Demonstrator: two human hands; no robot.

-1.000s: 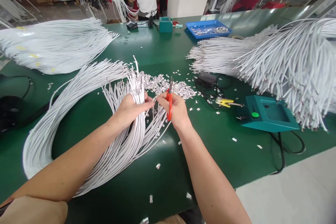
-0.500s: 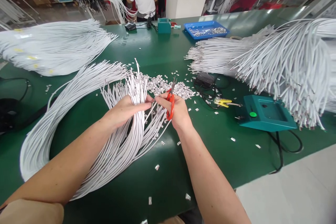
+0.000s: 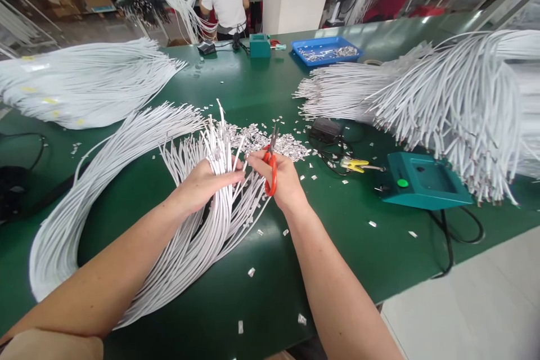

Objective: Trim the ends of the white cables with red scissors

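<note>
My left hand (image 3: 202,184) is closed round a thick bundle of white cables (image 3: 211,219) that loops across the green table (image 3: 261,292), cable ends pointing up and away. My right hand (image 3: 282,180) grips red-handled scissors (image 3: 270,164), blades pointing away, and its fingertips pinch one cable end beside my left thumb. A heap of small white cut-off bits (image 3: 274,142) lies just beyond both hands.
Big piles of white cables lie at the left (image 3: 84,81) and right (image 3: 455,95). A teal box with a green button (image 3: 422,180), a yellow tool (image 3: 354,165), a black device (image 3: 324,129) and a blue tray (image 3: 327,49) sit on the table. People work behind.
Both hands shifted slightly left and nearer together; my right fingertips have drawn one cable end up out of the bundle. The scissors stay in my right hand.
</note>
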